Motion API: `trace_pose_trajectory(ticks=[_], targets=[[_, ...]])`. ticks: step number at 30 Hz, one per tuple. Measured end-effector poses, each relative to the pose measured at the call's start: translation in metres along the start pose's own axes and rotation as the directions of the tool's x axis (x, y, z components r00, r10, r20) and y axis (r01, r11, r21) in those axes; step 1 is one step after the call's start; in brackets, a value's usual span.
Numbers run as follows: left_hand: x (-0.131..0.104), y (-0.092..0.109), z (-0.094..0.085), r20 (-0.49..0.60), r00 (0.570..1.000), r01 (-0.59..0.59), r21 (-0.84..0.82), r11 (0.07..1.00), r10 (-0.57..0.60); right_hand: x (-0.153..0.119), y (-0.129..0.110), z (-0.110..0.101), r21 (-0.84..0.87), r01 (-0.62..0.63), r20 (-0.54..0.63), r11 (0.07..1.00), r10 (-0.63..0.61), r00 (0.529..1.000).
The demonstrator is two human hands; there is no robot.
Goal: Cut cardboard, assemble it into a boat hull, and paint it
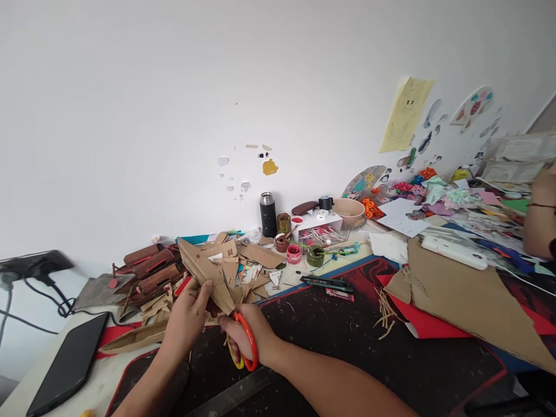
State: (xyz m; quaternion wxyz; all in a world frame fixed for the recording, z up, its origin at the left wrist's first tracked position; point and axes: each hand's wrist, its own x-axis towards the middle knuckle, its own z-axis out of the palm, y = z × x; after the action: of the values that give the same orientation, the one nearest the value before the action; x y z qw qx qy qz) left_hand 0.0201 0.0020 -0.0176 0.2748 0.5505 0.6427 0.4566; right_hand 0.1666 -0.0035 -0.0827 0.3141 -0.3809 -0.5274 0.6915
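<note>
My left hand (191, 310) grips a folded piece of brown cardboard (204, 269) with its thumb on top, raised over the desk. In my right hand (249, 336) is a pair of scissors (248, 341) with orange and yellow handles. Its fingers go through the loops, and the blades sit at the cardboard's lower right edge. Part of the blades is hidden by the cardboard. Behind my hands lie cardboard scraps (254, 255) in a heap. To their left are brown-painted cardboard pieces (158, 266), stacked together.
A black cutting mat (339, 347) covers the desk front, with a box cutter (328, 282) on it. Behind stand paint jars (293, 253) and a black flask (268, 215). A large cardboard sheet (460, 295) lies right, a black tablet (69, 365) left. Another person's arm (538, 217) shows far right.
</note>
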Motion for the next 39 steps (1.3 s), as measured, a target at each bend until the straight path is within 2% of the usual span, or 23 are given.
trace_pose_trajectory(ticks=[6, 10, 15, 20, 26, 31, 34, 39], targets=[[-0.001, -0.003, 0.002, 0.007, 1.0, -0.011, 0.015, 1.0, 0.011, -0.008, -0.013, 0.002, -0.052, -0.026, -0.031, 0.998, 0.024, 0.999], [-0.003, -0.004, 0.004, 0.031, 0.998, -0.053, -0.033, 0.998, 0.054, -0.008, -0.016, 0.002, -0.131, 0.02, -0.047, 0.991, -0.026, 0.999], [-0.001, -0.004, -0.002, 0.033, 0.999, 0.023, -0.125, 0.992, -0.019, 0.005, -0.008, -0.01, 0.043, 0.002, -0.094, 0.999, 0.002, 0.996], [0.0, -0.002, -0.007, 0.002, 1.0, -0.005, -0.192, 0.981, 0.006, 0.012, -0.009, -0.025, 0.165, 0.099, -0.11, 0.981, -0.082, 0.991], [0.006, -0.002, -0.011, -0.026, 1.0, -0.009, -0.227, 0.974, 0.003, 0.006, -0.016, -0.026, 0.236, 0.12, -0.023, 0.964, -0.118, 0.993], [0.008, -0.007, -0.008, -0.021, 1.0, 0.008, -0.303, 0.953, -0.015, 0.003, -0.019, -0.024, 0.224, 0.112, 0.018, 0.968, -0.119, 0.993], [0.005, -0.005, -0.004, 0.008, 0.998, 0.055, -0.381, 0.923, -0.056, 0.001, -0.019, -0.023, 0.201, 0.101, 0.033, 0.974, -0.11, 0.993], [0.005, -0.003, 0.0, 0.099, 0.974, 0.226, -0.547, 0.806, -0.206, -0.003, -0.021, -0.022, 0.203, 0.102, 0.074, 0.974, -0.119, 0.99]])
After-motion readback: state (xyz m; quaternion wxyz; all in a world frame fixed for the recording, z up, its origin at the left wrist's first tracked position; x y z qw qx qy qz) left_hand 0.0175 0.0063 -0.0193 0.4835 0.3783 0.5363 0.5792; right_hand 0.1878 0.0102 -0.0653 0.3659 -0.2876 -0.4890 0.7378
